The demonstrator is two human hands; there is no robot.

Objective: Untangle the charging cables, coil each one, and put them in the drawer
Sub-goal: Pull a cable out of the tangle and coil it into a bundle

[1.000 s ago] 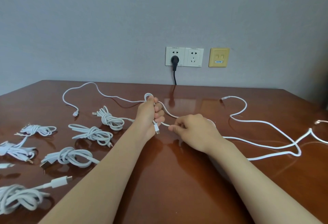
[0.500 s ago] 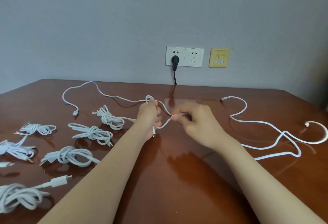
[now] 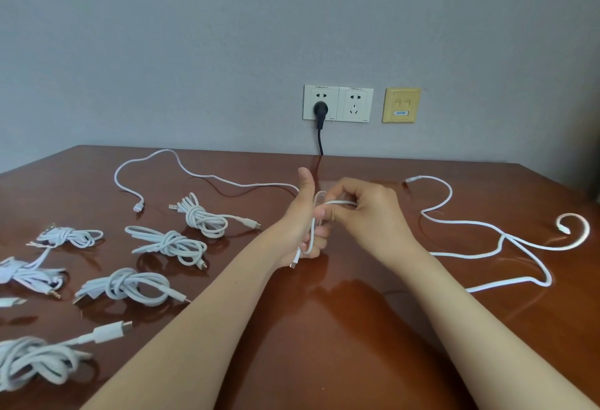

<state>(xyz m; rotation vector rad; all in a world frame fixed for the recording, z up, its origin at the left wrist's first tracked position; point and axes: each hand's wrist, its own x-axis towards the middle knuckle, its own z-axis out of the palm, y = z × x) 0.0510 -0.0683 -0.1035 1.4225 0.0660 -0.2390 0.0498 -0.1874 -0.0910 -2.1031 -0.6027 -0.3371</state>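
Several coiled cables (image 3: 168, 244) are sitting left on the counter (image 3: 324, 344). Left hand (image 3: 302, 214) is gripping the loops, thumb now up. Right hand (image 3: 367, 211) is pinching the loose cable (image 3: 464, 253), wrapping another turn, so slack at right is shrinking.

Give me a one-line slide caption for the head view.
Left hand grips loops of a white cable while the right hand pinches its next turn above the table; tied cable bundles lie alongside.
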